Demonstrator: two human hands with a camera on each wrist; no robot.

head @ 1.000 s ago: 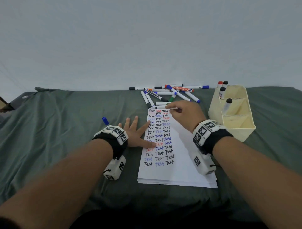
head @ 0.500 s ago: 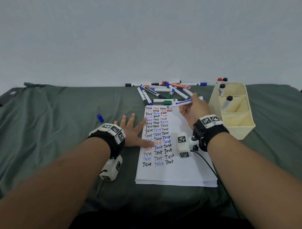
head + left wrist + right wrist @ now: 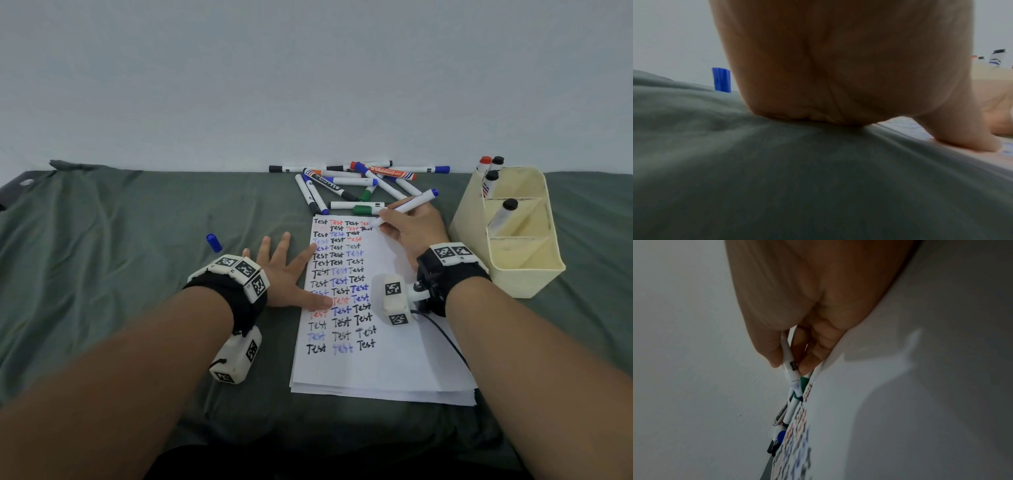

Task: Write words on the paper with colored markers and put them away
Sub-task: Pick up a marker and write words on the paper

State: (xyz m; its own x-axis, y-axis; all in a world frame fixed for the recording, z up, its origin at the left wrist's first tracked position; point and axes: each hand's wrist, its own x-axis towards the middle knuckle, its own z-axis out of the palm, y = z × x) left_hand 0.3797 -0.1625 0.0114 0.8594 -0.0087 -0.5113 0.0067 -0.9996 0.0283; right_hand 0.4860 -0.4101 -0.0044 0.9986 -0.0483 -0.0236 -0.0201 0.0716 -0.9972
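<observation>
A white paper stack (image 3: 394, 363) lies on the grey-green cloth, filled with rows of "Test" in black, red and blue. My right hand (image 3: 409, 228) pinches an uncapped blue marker (image 3: 407, 205) in a writing grip, its tip touching the paper's top right, near the first rows. The same marker (image 3: 790, 365) shows between thumb and fingers in the right wrist view. My left hand (image 3: 284, 274) lies flat with spread fingers, thumb (image 3: 966, 139) pressing the paper's left edge. The marker's blue cap (image 3: 214, 242) stands on the cloth left of that hand, also visible as the cap (image 3: 721, 79).
Several markers (image 3: 356, 183) lie in a loose pile beyond the paper by the wall. A cream divided organizer (image 3: 513, 233) stands at the right, holding markers in its far compartments. The grey-green cloth (image 3: 120, 257) spreads out to the left.
My right hand picked the blue marker up from the top of the paper, turned it into a writing grip, and brought its tip down onto the top rows. The left hand stayed put.
</observation>
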